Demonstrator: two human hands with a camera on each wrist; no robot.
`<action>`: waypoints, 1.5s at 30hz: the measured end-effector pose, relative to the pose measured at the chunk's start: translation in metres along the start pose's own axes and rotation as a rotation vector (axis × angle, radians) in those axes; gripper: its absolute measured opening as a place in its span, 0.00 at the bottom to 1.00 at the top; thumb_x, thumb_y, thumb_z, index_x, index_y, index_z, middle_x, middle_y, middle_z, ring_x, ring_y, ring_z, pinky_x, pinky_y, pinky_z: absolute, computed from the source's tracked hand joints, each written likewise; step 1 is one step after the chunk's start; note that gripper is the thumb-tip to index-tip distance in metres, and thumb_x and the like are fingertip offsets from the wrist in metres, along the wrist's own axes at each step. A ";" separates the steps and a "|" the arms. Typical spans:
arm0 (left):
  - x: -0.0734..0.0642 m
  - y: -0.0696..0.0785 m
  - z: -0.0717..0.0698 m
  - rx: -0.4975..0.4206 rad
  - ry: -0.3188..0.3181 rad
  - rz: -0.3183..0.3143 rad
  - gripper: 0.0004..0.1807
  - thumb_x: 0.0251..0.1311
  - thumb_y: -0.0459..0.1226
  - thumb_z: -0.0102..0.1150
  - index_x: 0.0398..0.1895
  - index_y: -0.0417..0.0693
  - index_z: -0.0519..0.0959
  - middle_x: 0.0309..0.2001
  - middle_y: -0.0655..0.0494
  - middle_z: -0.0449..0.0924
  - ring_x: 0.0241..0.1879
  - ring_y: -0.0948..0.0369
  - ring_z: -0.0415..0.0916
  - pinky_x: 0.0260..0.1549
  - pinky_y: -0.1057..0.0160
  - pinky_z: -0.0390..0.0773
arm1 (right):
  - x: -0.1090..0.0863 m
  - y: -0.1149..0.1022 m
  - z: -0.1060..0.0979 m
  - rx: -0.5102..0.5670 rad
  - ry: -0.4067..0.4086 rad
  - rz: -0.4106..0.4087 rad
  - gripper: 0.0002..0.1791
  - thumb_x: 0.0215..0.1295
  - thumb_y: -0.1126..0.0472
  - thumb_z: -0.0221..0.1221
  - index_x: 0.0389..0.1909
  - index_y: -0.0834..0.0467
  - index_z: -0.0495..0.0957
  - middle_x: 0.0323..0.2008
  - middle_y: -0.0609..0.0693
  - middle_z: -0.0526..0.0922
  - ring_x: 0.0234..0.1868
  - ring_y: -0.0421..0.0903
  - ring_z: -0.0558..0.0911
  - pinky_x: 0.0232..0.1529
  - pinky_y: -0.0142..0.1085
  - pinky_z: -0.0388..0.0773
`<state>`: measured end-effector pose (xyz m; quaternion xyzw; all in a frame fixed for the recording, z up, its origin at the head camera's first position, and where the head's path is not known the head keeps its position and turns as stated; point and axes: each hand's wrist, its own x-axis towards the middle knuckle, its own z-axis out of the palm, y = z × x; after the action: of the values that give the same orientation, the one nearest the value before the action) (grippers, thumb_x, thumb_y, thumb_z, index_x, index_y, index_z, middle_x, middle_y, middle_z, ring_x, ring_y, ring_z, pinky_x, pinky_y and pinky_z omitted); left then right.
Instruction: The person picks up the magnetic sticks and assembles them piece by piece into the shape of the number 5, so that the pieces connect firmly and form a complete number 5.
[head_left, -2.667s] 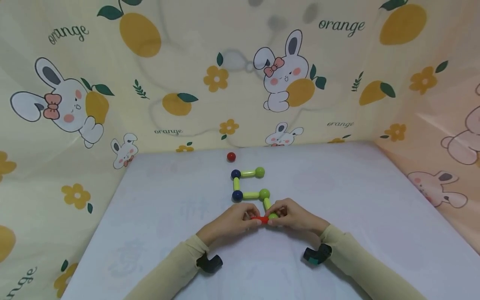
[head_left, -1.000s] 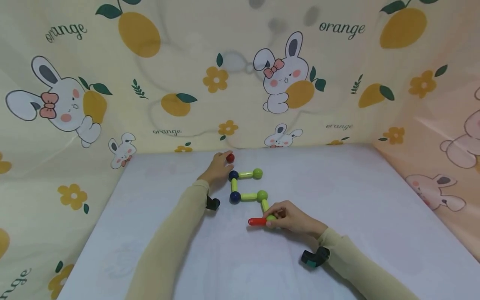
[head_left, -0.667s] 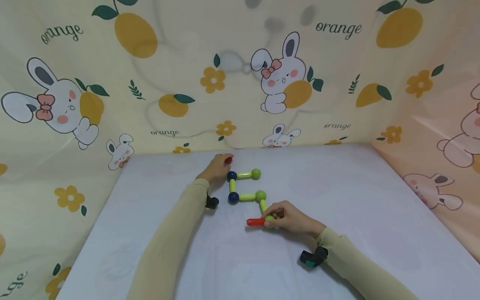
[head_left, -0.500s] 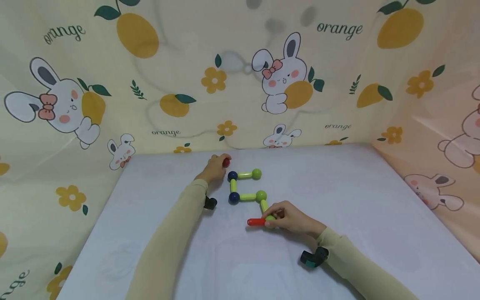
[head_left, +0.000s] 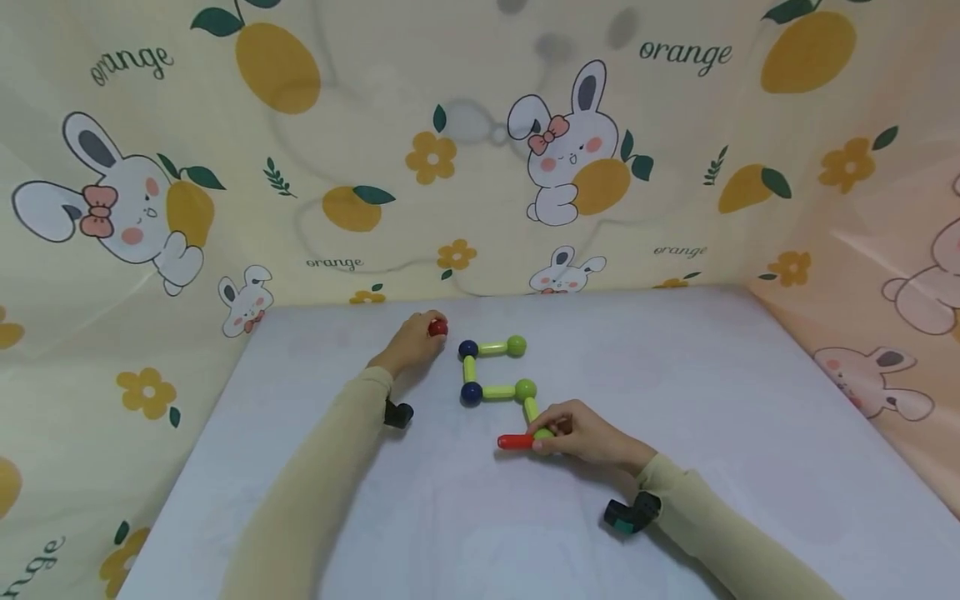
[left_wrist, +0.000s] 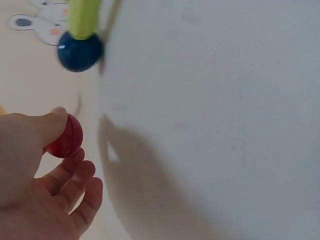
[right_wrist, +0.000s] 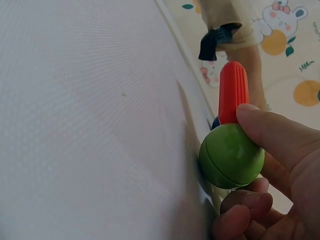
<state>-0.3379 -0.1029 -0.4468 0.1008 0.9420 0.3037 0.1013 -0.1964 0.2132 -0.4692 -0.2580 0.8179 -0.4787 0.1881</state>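
Note:
A chain of green rods and balls (head_left: 498, 371) lies on the white table (head_left: 675, 400), with two dark blue balls (head_left: 470, 392) on its left side. My right hand (head_left: 577, 433) pinches the lowest green ball (right_wrist: 231, 155), and a red rod (head_left: 516, 442) sticks out from that ball to the left. My left hand (head_left: 408, 343) holds a red ball (head_left: 437, 327) between thumb and fingers, just left of the top blue ball (left_wrist: 79, 50). In the left wrist view the red ball (left_wrist: 64, 136) sits under my thumb.
A cloth printed with rabbits and oranges (head_left: 480, 150) rises behind the table and along both sides. Small black wrist cameras (head_left: 397, 413) hang under both sleeves.
My left hand left the red rod, reached to the back of the table and picked up the red ball, then drew it slightly left and nearer. My right hand stayed on the green ball.

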 end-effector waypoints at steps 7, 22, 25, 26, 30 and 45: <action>-0.015 -0.009 -0.007 -0.055 0.018 0.033 0.21 0.73 0.38 0.56 0.66 0.47 0.69 0.64 0.42 0.72 0.60 0.48 0.71 0.64 0.48 0.74 | 0.001 0.000 0.000 0.009 -0.001 -0.010 0.12 0.63 0.62 0.68 0.46 0.61 0.87 0.32 0.46 0.77 0.29 0.37 0.68 0.32 0.28 0.65; -0.092 0.010 -0.013 0.010 -0.019 0.227 0.20 0.70 0.39 0.60 0.63 0.49 0.73 0.53 0.49 0.80 0.51 0.54 0.77 0.52 0.54 0.79 | -0.001 -0.001 -0.002 0.012 -0.013 -0.021 0.12 0.64 0.62 0.67 0.47 0.62 0.86 0.33 0.49 0.79 0.29 0.38 0.68 0.32 0.28 0.64; -0.105 0.014 -0.013 0.001 -0.050 0.266 0.19 0.69 0.40 0.62 0.61 0.48 0.74 0.50 0.52 0.82 0.48 0.57 0.77 0.49 0.57 0.80 | -0.001 0.001 -0.001 0.015 -0.017 -0.018 0.12 0.64 0.62 0.67 0.47 0.62 0.86 0.33 0.49 0.79 0.30 0.38 0.68 0.32 0.28 0.64; -0.108 0.016 -0.012 -0.008 -0.067 0.265 0.19 0.69 0.41 0.62 0.60 0.48 0.74 0.49 0.53 0.82 0.48 0.57 0.77 0.48 0.57 0.80 | -0.001 0.001 0.000 0.015 -0.015 -0.016 0.12 0.64 0.62 0.67 0.47 0.62 0.86 0.33 0.48 0.79 0.30 0.38 0.68 0.32 0.29 0.64; -0.117 0.024 -0.014 -0.058 -0.113 0.284 0.19 0.68 0.41 0.63 0.59 0.48 0.75 0.48 0.54 0.82 0.48 0.58 0.78 0.49 0.57 0.80 | -0.001 0.002 0.000 0.022 -0.009 -0.012 0.12 0.64 0.62 0.67 0.47 0.62 0.86 0.34 0.48 0.79 0.31 0.39 0.68 0.32 0.29 0.64; -0.137 0.036 -0.005 -0.095 -0.264 0.340 0.17 0.69 0.39 0.62 0.59 0.48 0.75 0.47 0.58 0.82 0.48 0.60 0.77 0.49 0.60 0.79 | -0.001 0.002 -0.001 0.023 -0.013 -0.013 0.13 0.65 0.61 0.67 0.47 0.62 0.86 0.33 0.47 0.78 0.30 0.38 0.68 0.33 0.29 0.64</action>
<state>-0.2030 -0.1119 -0.4036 0.2923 0.8746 0.3446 0.1759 -0.1966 0.2146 -0.4703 -0.2641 0.8094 -0.4875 0.1934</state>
